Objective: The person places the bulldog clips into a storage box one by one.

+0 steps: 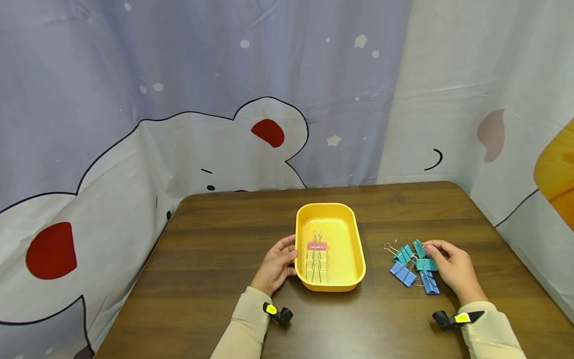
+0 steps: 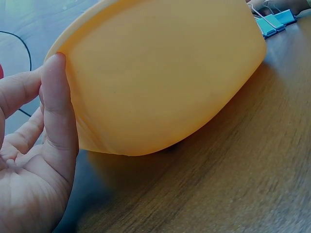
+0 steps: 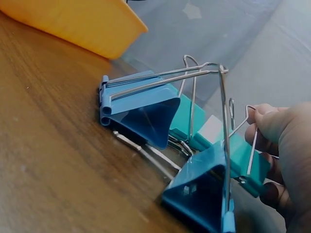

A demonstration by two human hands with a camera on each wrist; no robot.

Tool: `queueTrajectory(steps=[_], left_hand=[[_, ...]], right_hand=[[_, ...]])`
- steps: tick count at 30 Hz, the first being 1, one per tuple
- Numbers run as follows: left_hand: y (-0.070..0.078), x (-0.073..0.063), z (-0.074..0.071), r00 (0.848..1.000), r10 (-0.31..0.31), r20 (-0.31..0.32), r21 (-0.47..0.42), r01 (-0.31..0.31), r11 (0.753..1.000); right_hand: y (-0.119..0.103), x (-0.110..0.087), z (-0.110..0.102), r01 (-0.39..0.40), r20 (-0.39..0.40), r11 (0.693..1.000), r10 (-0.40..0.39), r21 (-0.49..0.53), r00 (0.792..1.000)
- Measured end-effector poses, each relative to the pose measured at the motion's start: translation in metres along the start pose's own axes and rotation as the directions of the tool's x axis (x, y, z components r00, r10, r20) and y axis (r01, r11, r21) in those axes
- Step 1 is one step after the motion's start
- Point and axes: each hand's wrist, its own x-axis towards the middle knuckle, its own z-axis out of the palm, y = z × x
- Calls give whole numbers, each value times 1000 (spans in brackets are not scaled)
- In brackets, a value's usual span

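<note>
Right grip (image 1: pixel 454 270) pinching teal clip (image 3: pixel 238 156), yellow wrist label (image 1: pixel 462 318) unreadable

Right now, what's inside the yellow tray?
The yellow tray holds a pink clip and yellow clips toward its left side. The bit of tray beneath them is covered.

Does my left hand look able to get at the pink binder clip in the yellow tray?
Probably yes: the left hand touches the yellow tray on its left side, and the pink binder clip lies near that side. The tray's open top leaves access, though the fingers would likely need to clear the wall.
</note>
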Motion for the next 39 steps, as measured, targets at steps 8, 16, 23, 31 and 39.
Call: queueTrajectory(steps=[8,16,23,31,39], left_hand=[[0,0,0,1000,-2,-9,3,2,1000],[1,0,-1,1000,-4,-11,3,4,1000],[2,-1,-1,1000,0,-11,7,1,1000],[3,-2,0,1000,5,-14,18,-4,1000],[0,-1,1,1000,11,1,6,-11,1000]], right_hand=[[0,-1,-4,1,-59,999,2,50,998],[0,-3,-12,-29,-114,996,38,82,993],[-4,0,-15,-63,-147,992,78,106,986],[-28,14,-16,-48,-162,993,66,113,985],[-60,30,-8,43,-131,993,-28,111,991]])
